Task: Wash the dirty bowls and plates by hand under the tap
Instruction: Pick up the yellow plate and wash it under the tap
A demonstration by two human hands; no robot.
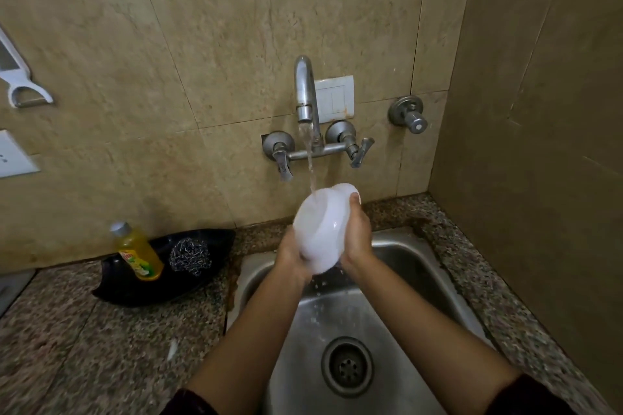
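Two hands held white bowl (pixel 320 229) at frame centre, tilted under tap (pixel 305 91) stream, above sink (pixel 414 283). Left hand (pixel 290 254) gripped bowl's lower left, fingers mostly hidden. Right hand (pixel 359 237) fingers clamped on bowl's right side. Soap bottle (pixel 138 251) and steel scrubber (pixel 189 254) at lower left.

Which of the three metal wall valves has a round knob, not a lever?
The lone steel valve at far right; the left lever valve and right lever valve flank the chrome gooseneck tap.

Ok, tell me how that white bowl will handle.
The white bowl is glossy and under the running tap, so probably slippery. It looks rigid in the left hand and right hand, perhaps breakable against the steel sink.
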